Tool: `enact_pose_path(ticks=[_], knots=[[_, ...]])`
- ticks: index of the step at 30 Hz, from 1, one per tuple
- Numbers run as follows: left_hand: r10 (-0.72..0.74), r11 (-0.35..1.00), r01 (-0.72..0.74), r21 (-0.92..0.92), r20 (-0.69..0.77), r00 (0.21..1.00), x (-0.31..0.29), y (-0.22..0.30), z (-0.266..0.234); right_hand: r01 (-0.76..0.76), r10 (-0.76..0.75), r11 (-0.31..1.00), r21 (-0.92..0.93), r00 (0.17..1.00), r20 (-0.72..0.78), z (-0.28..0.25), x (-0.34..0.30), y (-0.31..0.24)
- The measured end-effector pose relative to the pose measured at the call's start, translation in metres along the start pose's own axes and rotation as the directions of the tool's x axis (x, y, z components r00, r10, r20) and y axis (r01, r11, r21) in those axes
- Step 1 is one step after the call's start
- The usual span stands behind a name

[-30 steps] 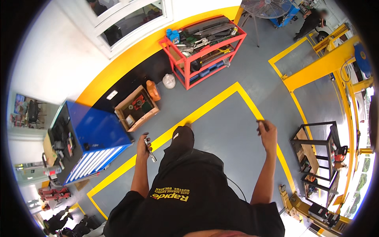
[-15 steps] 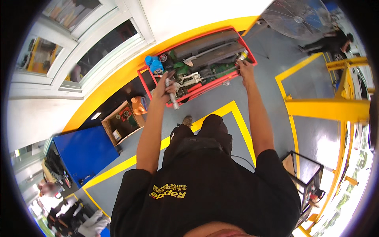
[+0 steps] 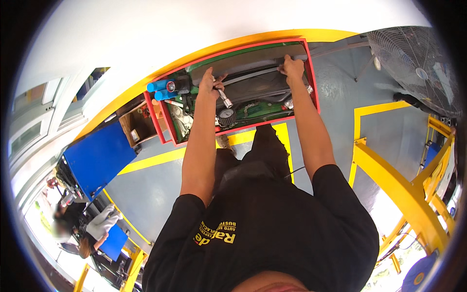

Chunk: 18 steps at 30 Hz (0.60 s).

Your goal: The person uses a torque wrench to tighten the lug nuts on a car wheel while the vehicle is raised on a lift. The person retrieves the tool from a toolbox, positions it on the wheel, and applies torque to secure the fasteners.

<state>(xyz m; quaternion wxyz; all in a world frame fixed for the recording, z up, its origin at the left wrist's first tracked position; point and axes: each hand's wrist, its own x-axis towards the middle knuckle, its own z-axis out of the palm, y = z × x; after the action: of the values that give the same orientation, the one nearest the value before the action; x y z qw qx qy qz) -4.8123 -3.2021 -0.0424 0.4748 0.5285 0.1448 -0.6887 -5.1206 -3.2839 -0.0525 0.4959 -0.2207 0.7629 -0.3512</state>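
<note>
A long dark grey plastic case lies along the far side of a red tool drawer lined in green. My right hand is closed on the case's near edge at its right end. At the other end, my left hand has its fingers wrapped round a chrome socket tool while touching the case. A second dark case lies just nearer than the first. Close to the tool's tip is a round black gauge. Blue bottles stand at the drawer's left end.
A large fan stands at the far right. Yellow metal lift arms reach in along the right side. On the left are an open cardboard box and a blue panel. People are at the lower left.
Both hands have moved farther into the drawer and onto the far dark case. My right hand has left the drawer's right corner. The socket tool stays in my left hand.
</note>
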Motion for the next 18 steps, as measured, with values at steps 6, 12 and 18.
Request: enact_pose_path(ticks=[6, 12, 18], knots=[[0.145, 0.988, -0.152, -0.003, -0.281, 0.949, 0.005, -0.014, 0.027, -0.174, 0.163, 0.979, 0.110, 0.981, 0.103, -0.011, 0.021, -0.005], [0.217, 0.974, -0.227, 0.015, -0.359, 0.908, 0.008, -0.011, 0.017, -0.160, 0.144, 0.986, 0.048, 0.960, 0.241, -0.029, 0.027, 0.001], [0.220, 0.975, -0.216, 0.045, -0.234, 0.947, 0.007, -0.019, 0.000, -0.036, 0.052, 0.996, -0.078, 0.977, 0.206, -0.030, 0.028, 0.000]])
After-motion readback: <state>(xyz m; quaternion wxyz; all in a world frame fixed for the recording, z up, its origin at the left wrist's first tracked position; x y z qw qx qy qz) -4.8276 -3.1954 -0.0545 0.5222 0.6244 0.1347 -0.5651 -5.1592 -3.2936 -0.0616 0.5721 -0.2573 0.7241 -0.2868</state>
